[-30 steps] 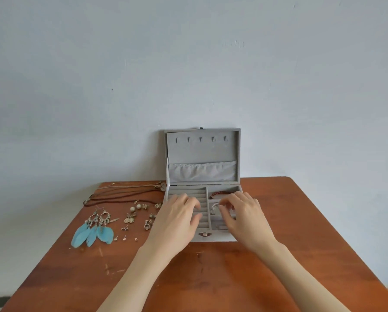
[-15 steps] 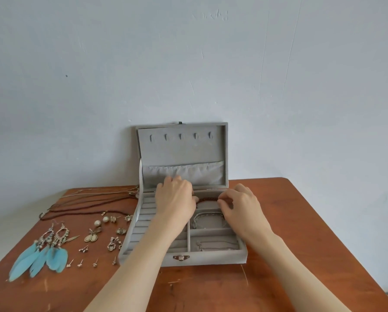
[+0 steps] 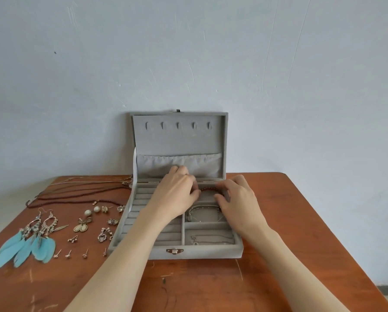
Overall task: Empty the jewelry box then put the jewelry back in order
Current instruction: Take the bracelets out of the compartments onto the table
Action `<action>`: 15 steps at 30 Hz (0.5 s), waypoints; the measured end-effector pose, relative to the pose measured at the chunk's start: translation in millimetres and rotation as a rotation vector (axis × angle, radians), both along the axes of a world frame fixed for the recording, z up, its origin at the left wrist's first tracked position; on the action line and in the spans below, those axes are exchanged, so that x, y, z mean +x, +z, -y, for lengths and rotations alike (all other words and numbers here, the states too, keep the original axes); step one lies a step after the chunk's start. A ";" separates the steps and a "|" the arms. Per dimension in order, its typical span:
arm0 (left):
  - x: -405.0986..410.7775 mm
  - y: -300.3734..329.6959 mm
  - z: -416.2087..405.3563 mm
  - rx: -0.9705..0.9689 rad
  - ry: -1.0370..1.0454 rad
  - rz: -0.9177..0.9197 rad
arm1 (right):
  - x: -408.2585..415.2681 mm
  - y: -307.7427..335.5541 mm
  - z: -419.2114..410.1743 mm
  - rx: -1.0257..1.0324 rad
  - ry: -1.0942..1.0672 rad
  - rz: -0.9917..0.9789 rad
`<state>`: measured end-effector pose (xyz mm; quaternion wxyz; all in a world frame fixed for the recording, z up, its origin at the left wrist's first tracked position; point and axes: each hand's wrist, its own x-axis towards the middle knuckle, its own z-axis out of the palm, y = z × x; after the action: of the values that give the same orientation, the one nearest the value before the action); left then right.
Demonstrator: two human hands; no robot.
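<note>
A dark red beaded bracelet [image 3: 208, 189] is held between the two hands over the far right compartment of the jewelry box [image 3: 202, 253]. Its left end is pinched by the curled fingertips of the left hand [image 3: 177, 194]; whether its right end is actually gripped by the bent fingers of the right hand [image 3: 238, 199] cannot be told, since the thumb hides the contact. The visible run of beads lies left to right, spanning the gap between the hands, so neither hand is nearer; a lift would probably be shared by both. Just nearer than the right hand a silver bangle [image 3: 203, 212] is seen in the middle compartment, and nearer again a thin chain [image 3: 211, 239]. Left of the left hand, earrings [image 3: 84, 224], feather earrings [image 3: 24, 244] and necklaces [image 3: 80, 192] are already laid out on the table [image 3: 301, 244].
</note>
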<state>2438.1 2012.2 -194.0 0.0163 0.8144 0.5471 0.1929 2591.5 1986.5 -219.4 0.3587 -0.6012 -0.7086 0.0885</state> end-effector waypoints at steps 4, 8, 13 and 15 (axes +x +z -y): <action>1.4 16.5 9.3 -0.080 -0.102 0.253 | 1.3 1.2 1.4 0.058 0.009 0.033; 3.7 26.1 15.6 -0.108 -0.161 0.433 | 1.6 3.0 3.1 0.089 0.039 -0.061; 11.0 31.8 26.2 -0.102 -0.166 0.626 | 2.6 18.6 11.0 0.036 0.006 -0.453; 11.1 30.7 35.8 -0.130 -0.145 0.687 | 3.9 26.8 20.7 0.005 0.024 -0.575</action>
<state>2449.2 1976.3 -163.3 0.2648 0.7360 0.4613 0.4187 2595.4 1965.9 -192.6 0.5454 -0.5421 -0.5850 0.2578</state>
